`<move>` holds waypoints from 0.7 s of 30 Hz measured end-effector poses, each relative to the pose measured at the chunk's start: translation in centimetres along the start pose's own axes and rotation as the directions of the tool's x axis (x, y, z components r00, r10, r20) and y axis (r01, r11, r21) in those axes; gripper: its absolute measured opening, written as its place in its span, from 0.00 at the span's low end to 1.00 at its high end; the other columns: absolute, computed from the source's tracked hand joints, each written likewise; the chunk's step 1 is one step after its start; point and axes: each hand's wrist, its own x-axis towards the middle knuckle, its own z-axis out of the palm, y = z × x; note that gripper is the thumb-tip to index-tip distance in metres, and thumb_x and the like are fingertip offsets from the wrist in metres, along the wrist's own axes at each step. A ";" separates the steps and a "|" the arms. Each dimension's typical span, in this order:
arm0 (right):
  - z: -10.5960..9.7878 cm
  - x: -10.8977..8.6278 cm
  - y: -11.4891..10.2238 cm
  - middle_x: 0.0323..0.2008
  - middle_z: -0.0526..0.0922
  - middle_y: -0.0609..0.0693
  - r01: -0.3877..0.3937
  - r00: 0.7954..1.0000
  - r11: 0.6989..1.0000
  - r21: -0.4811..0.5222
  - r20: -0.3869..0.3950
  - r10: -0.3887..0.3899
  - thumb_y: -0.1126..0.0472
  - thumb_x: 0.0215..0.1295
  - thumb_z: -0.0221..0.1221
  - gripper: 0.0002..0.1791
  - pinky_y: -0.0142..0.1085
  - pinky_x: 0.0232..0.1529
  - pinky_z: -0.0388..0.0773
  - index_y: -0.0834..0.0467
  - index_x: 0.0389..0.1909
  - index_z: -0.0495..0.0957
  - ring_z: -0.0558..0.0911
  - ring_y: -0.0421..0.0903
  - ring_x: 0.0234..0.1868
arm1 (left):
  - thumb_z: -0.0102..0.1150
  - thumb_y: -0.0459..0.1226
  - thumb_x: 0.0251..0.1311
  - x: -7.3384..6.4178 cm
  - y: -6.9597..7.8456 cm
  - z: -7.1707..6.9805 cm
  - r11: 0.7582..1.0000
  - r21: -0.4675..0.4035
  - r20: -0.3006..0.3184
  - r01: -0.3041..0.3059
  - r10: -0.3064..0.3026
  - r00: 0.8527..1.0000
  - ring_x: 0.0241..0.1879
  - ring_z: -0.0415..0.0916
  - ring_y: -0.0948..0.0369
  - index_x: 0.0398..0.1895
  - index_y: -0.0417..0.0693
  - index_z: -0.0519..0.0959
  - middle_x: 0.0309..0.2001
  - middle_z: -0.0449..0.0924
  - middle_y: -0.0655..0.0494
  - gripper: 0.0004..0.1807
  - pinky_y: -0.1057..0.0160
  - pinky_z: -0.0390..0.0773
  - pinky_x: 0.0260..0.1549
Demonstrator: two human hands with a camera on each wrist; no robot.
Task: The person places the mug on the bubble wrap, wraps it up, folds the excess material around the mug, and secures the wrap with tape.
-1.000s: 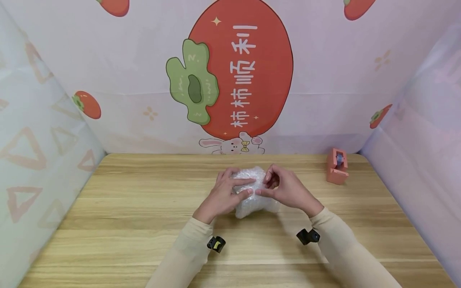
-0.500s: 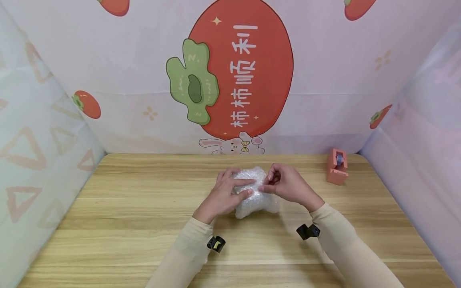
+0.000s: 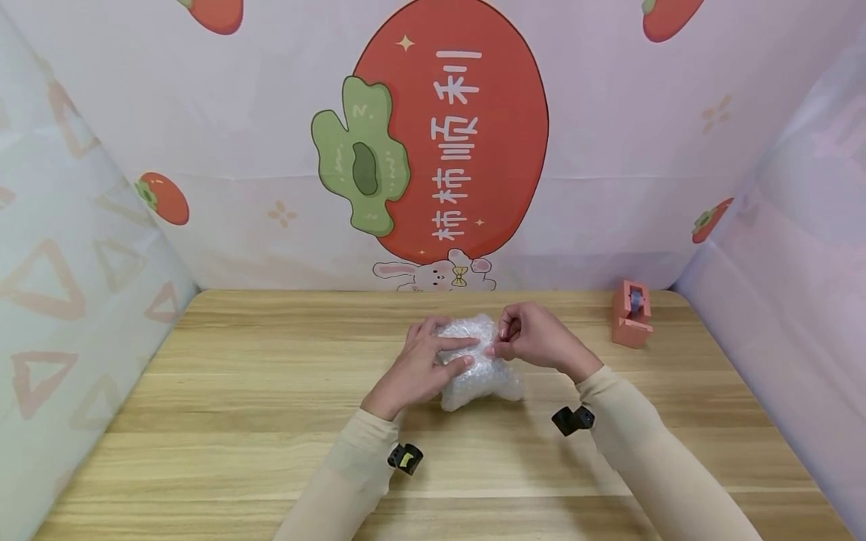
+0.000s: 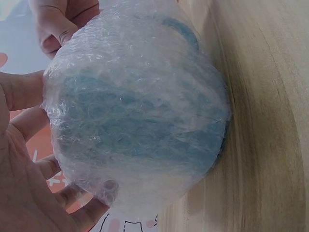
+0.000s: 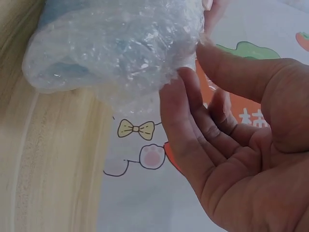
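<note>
A bundle of clear bubble wrap [image 3: 476, 383] sits on the wooden table, with a blue mug-like shape [image 4: 145, 125] showing through in the left wrist view. A curved blue strip like a handle [image 4: 182, 31] also shows near one end. My left hand [image 3: 422, 364] holds the bundle from its left, index finger and thumb on top and other fingers over the far side. On the right, my right hand [image 3: 534, 338] pinches at the wrap's upper edge; in the right wrist view its thumb [image 5: 231, 67] and index fingertip [image 5: 174, 96] are right at the plastic.
A pink tape dispenser [image 3: 632, 315] with a roll in it stands at the table's back right. The wooden table [image 3: 257, 421] ends at a printed backdrop [image 3: 595, 150] with a large red persimmon. Printed side walls rise on both sides.
The right hand has shifted slightly up at the bundle's edge, its thumb moving a little right from its earlier spot. The left hand and bundle stay nearly in place.
</note>
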 end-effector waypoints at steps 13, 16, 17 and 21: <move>0.0 0.5 0.2 0.23 0.83 0.54 -0.055 0.997 0.996 0.068 0.056 0.052 0.71 0.61 0.69 0.10 0.51 0.37 0.86 0.64 0.29 0.75 0.85 0.48 0.26 | 0.62 0.45 0.69 0.1 0.0 0.1 1.000 0.001 0.002 0.005 -0.005 1.000 0.70 0.53 0.44 0.59 0.59 0.85 0.71 0.62 0.45 0.17 0.37 0.66 0.63; 0.0 0.7 0.1 0.23 0.83 0.54 -0.098 0.994 0.993 0.060 0.054 0.095 0.70 0.60 0.69 0.09 0.49 0.37 0.86 0.64 0.29 0.76 0.86 0.47 0.26 | 0.62 0.45 0.69 0.1 0.0 0.1 1.000 0.003 0.001 0.003 -0.003 1.000 0.70 0.54 0.44 0.59 0.59 0.85 0.70 0.62 0.45 0.17 0.37 0.66 0.63; 0.0 0.8 0.1 0.23 0.83 0.54 -0.114 0.992 0.992 0.062 0.055 0.111 0.70 0.60 0.69 0.09 0.49 0.37 0.86 0.64 0.29 0.76 0.86 0.47 0.26 | 0.62 0.45 0.69 0.2 0.0 0.1 1.000 0.002 0.003 0.005 -0.005 1.000 0.70 0.53 0.45 0.59 0.59 0.84 0.71 0.62 0.45 0.17 0.38 0.66 0.63; -0.1 1.0 0.1 0.24 0.83 0.54 -0.157 0.986 0.985 0.067 0.069 0.152 0.69 0.59 0.70 0.09 0.48 0.37 0.86 0.64 0.30 0.77 0.86 0.47 0.25 | 0.62 0.45 0.69 0.1 0.0 0.1 1.000 -0.002 0.000 0.003 -0.003 1.000 0.70 0.54 0.44 0.59 0.59 0.85 0.70 0.62 0.45 0.17 0.37 0.66 0.63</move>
